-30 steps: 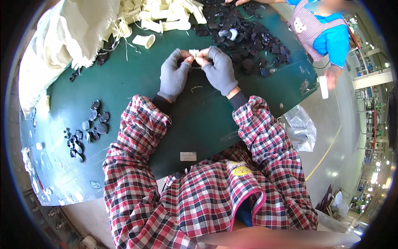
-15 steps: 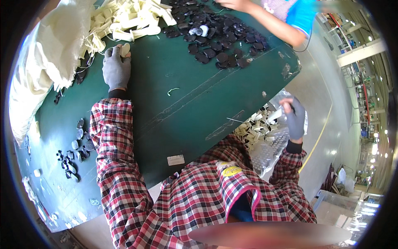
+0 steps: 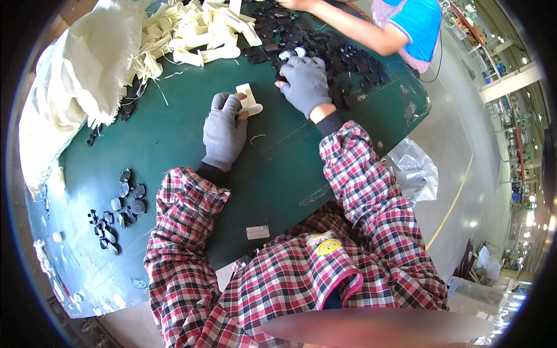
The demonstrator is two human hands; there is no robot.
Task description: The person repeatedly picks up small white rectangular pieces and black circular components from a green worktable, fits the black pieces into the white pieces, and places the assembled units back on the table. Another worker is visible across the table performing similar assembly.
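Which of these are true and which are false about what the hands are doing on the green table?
1. The left hand holds a cream piece. True.
2. The right hand rests on the cream pile. False: it is on the black pieces, and the cream pile lies to the left of them.
3. Both hands wear grey gloves. True.
4. The table is red. False: it is green.
5. A cloth sack lies at the table's left. True.
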